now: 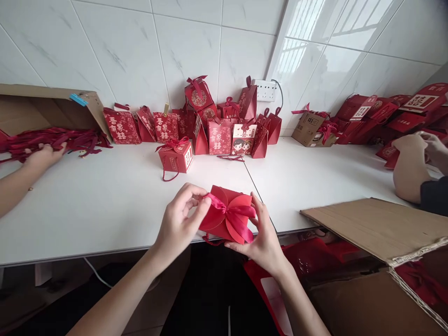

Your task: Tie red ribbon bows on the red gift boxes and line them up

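A red gift box [214, 227] with petal-like top flaps is held at the table's front edge, before my body. Across its top lies a dark pink ribbon [241, 227], knotted at the middle into a bow. My left hand [184, 214] pinches one ribbon end between thumb and fingertips at the box's left. Around the box's right side my right hand [262, 238] is closed, thumb below and fingers behind. A red cord hangs under the box. Beyond my hands, a finished-looking red box [170, 161] with a bow and cord handle stands on the white table [140, 200].
Several red gift boxes [219, 137] line the tiled wall. A cardboard box with ribbons [63, 140] stands at left, where another person's hand [44, 156] reaches. At right are piled red boxes [388, 121], another person's hands [416, 144] and an open carton [378, 224].
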`<state>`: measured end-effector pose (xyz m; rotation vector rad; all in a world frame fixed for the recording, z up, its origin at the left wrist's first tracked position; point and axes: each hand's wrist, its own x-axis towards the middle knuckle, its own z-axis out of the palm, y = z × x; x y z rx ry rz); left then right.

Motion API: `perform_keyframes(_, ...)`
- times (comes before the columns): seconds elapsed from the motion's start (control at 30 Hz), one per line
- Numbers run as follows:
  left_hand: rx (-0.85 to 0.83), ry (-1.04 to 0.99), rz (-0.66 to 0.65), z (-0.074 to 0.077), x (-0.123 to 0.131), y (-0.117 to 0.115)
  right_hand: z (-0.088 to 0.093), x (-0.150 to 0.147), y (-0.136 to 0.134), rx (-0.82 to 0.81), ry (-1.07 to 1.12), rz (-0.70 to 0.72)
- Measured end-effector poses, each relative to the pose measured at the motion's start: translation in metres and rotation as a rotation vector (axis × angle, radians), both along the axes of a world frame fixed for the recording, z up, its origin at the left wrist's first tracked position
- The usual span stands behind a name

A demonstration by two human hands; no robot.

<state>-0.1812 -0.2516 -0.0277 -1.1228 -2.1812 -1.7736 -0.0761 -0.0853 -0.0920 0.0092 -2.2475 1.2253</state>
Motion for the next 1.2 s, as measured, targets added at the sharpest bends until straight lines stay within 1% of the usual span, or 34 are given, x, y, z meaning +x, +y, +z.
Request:
perform_keyframes(0.1, 0.076, 0.404, 0.02, 0.003, 0.02, 0.003, 0.005, 0.011, -0.004, 0.026, 0.058, -0.079)
perform_keyframes(0.2, 0.084, 0.657, -0.032, 0.003, 0.037, 0.006, 0.01, 0.022, -0.007, 0.018, 0.128, -0.134)
perform_keyframes(0.27, 0.052, 0.749, -0.054, 0.002, 0.047, 0.007, 0.012, 0.029, -0.008, 0.003, 0.159, -0.159)
perform_keyframes(0.37, 0.029, 0.785, -0.072, 0.001, 0.061, 0.01, 0.013, 0.038, -0.01, -0.013, 0.189, -0.173)
perform_keyframes(0.43, 0.045, 0.799, -0.083, 0.003, 0.067, 0.011, 0.015, 0.043, -0.01, -0.016, 0.201, -0.19)
perform_keyframes(0.5, 0.066, 0.772, -0.111, 0.009, 0.069, 0.01, 0.017, 0.048, -0.008, -0.011, 0.186, -0.206)
perform_keyframes(0.53, 0.08, 0.722, -0.139, 0.013, 0.067, 0.008, 0.019, 0.05, -0.007, -0.009, 0.169, -0.204)
perform_keyframes(0.63, 0.112, 0.44, -0.225, 0.025, 0.052, 0.001, 0.024, 0.054, -0.001, 0.032, 0.126, -0.175)
perform_keyframes(0.7, 0.065, 0.277, -0.29, 0.03, 0.035, -0.003, 0.028, 0.056, 0.003, 0.089, 0.113, -0.171)
perform_keyframes(0.77, -0.04, 0.183, -0.368, 0.034, 0.018, -0.006, 0.031, 0.059, 0.005, 0.131, 0.103, -0.177)
perform_keyframes(0.8, -0.099, 0.155, -0.399, 0.035, 0.011, -0.007, 0.032, 0.06, 0.006, 0.14, 0.098, -0.176)
perform_keyframes(0.87, -0.211, 0.109, -0.419, 0.037, 0.002, -0.007, 0.033, 0.063, 0.007, 0.151, 0.087, -0.165)
perform_keyframes(0.97, -0.342, 0.09, -0.444, 0.041, -0.002, -0.007, 0.033, 0.066, 0.008, 0.165, 0.066, -0.148)
perform_keyframes(1.1, -0.39, 0.079, -0.504, 0.048, 0.002, -0.009, 0.033, 0.067, 0.009, 0.193, 0.037, -0.142)
perform_keyframes(1.2, -0.397, 0.019, -0.553, 0.053, 0.007, -0.01, 0.032, 0.066, 0.008, 0.212, 0.001, -0.115)
